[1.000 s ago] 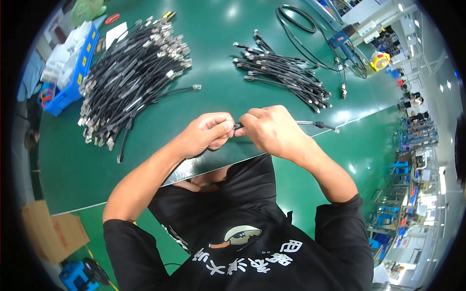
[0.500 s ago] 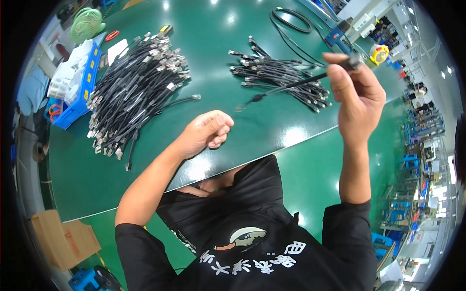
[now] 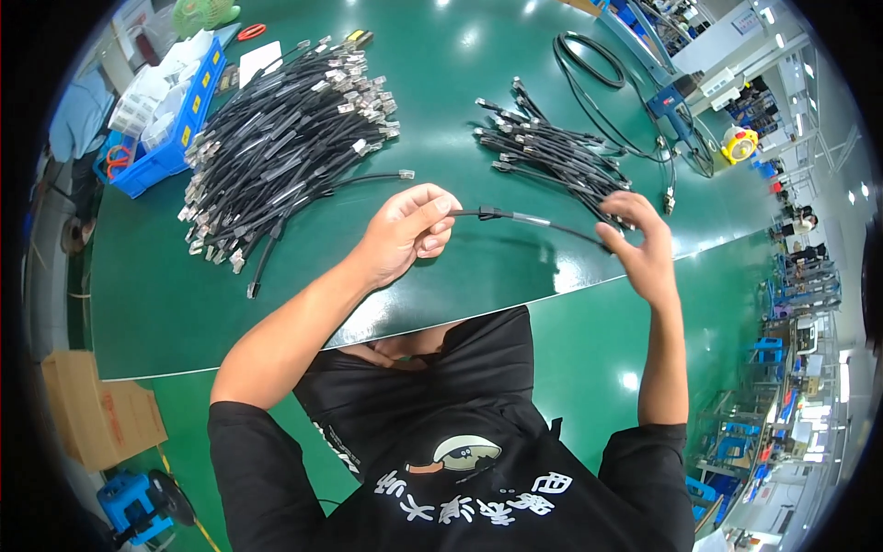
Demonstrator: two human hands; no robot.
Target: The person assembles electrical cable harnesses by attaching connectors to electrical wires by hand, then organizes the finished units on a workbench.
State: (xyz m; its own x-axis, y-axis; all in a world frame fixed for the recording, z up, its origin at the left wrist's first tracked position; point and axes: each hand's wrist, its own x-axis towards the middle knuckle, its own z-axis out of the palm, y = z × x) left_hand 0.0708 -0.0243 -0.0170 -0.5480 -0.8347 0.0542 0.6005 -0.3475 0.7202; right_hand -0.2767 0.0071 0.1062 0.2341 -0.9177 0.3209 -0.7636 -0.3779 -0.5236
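Note:
A short black network cable (image 3: 533, 220) stretches between my two hands above the green table, sagging slightly to the right. It carries a small black collar and a clear sleeve. My left hand (image 3: 411, 235) is closed around its left end, so the plug there is hidden. At the cable's right end is my right hand (image 3: 647, 247), fingers curled, with the thumb against the cable; the plug on that side does not show. Left of my left hand lies a large heap of similar cables (image 3: 285, 152). A smaller bundle of cables (image 3: 556, 152) lies just beyond my right hand.
A blue bin (image 3: 175, 152) with white rolls stands at the table's left edge, near red-handled scissors (image 3: 118, 161). Farther right are a coiled black cord (image 3: 589, 60), a blue device (image 3: 676, 97) and a yellow round object (image 3: 739, 144). A cardboard box (image 3: 101, 409) sits on the floor.
My right hand has come down and nearer the table with the cable. The cable's free end is now in my left hand, which was an empty-looking fist before. The view has shifted slightly.

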